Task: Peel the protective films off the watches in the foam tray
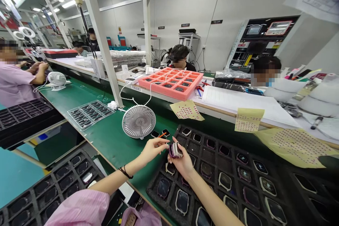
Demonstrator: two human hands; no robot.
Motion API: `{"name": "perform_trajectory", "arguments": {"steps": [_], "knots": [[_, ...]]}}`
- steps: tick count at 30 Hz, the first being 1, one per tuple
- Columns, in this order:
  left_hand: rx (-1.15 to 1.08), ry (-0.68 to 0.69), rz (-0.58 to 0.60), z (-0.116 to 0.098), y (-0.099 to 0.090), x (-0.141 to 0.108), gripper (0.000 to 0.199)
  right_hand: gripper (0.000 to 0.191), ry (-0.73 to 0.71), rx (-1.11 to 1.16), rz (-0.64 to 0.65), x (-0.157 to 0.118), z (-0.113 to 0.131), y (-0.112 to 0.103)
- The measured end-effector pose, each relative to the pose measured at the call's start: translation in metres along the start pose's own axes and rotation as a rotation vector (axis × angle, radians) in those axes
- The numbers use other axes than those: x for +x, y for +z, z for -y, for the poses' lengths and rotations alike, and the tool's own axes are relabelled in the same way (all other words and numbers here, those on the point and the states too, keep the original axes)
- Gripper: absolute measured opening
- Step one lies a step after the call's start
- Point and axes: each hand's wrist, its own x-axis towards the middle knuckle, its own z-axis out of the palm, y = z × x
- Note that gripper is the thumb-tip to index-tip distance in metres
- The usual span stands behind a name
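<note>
In the head view my right hand (184,166) is closed round a small stack of watch cases (175,150), some purple and some whitish, held above the corner of a black foam tray (194,148). Close on its left, my left hand (153,150) pinches a thin orange stick (162,135) that pokes out above the fingers. The left fingertips are at the edge of the stack; whether they touch it is hard to tell. Smartwatches with dark screens lie in the tray's compartments. Two more dark watch faces (165,132) rest on the green bench behind my hands.
A white round fan (139,122) stands on the green bench (106,134). Left of it lies a clear plastic tray (91,113) of parts. Another black foam tray (60,178) is at lower left. A pink foam tray (182,93) sits on the shelf. Co-workers sit opposite and far left.
</note>
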Motion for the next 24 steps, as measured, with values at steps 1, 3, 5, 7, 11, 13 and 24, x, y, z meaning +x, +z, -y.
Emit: {"name": "perform_trajectory", "arguments": {"steps": [1,3,5,7,11,13,24], "knots": [[-0.046,-0.008,-0.009,0.000,0.004,0.001,0.036,0.068,-0.012,-0.004,-0.009,0.000,0.000,0.000],[-0.092,-0.022,-0.025,0.003,0.011,0.003,0.034,0.069,-0.039,-0.027,-0.020,0.000,-0.001,0.000],[-0.139,-0.039,-0.040,0.008,0.017,0.005,0.033,0.069,-0.064,-0.061,-0.026,-0.001,-0.002,0.000],[-0.181,-0.056,-0.055,0.011,0.022,0.006,0.033,0.070,-0.086,-0.085,-0.033,0.000,-0.003,0.000],[-0.243,-0.077,-0.069,0.013,0.026,0.007,0.033,0.074,-0.146,-0.113,-0.058,0.000,-0.006,-0.001],[-0.268,-0.079,-0.082,0.012,0.028,0.007,0.033,0.077,-0.172,-0.148,-0.058,0.001,-0.007,-0.001],[-0.390,-0.060,-0.223,0.014,0.049,0.003,0.034,0.073,-0.317,-0.392,-0.141,0.001,-0.011,-0.010]]}}
